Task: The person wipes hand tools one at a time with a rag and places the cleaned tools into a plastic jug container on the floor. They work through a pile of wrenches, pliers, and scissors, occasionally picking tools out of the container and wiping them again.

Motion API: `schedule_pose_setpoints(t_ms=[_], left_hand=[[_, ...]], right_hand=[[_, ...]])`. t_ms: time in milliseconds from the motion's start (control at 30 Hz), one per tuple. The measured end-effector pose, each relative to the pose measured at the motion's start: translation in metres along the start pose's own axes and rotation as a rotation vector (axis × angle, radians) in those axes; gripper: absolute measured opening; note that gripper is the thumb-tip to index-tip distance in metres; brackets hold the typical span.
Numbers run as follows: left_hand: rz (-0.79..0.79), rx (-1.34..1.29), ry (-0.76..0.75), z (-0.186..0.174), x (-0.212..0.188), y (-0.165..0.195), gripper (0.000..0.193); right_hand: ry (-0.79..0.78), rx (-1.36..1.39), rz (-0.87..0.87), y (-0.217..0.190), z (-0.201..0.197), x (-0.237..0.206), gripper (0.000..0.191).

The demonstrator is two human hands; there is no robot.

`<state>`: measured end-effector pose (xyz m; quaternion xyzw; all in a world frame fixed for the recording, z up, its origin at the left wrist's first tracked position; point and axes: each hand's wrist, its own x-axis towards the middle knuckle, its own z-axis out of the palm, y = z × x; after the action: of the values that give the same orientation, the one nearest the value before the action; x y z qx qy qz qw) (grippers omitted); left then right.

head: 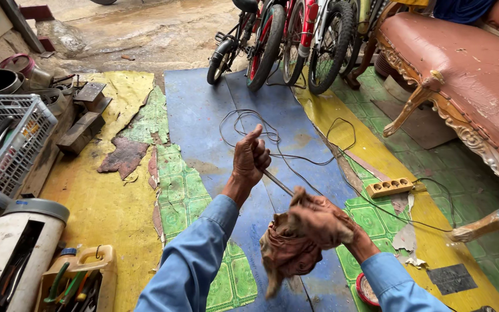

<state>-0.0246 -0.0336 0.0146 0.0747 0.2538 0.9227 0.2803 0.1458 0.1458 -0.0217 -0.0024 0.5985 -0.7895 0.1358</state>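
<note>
My left hand [250,159] is closed in a fist around one end of a thin metal rod [278,183], thumb up. The rod slants down to the right into a brownish rag [287,251]. My right hand [321,222] is wrapped in that rag and grips it around the rod. Both sleeves are light blue. The rod's far end is hidden inside the rag.
Several bicycles [287,40] stand at the back. A worn pink sofa [469,75] fills the right. A power strip [389,187] and black cable [284,144] lie on the floor mats. A white crate [15,147], a cylinder [12,254] and a tool jug [79,280] sit left.
</note>
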Motion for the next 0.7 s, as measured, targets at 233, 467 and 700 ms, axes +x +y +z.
schedule_pose_setpoints(t_ms=[233, 467, 700], left_hand=[[-0.085, 0.001, 0.344, 0.0, -0.004, -0.021, 0.049], [-0.158, 0.191, 0.228, 0.002, -0.007, -0.043, 0.055], [-0.132, 0.077, 0.125, -0.001, -0.007, -0.059, 0.052]], right_hand=[[0.443, -0.361, -0.034, 0.034, 0.027, 0.018, 0.053], [0.288, -0.135, -0.063, 0.019, 0.058, 0.015, 0.042], [0.368, -0.059, -0.056, 0.02, 0.049, 0.019, 0.042]])
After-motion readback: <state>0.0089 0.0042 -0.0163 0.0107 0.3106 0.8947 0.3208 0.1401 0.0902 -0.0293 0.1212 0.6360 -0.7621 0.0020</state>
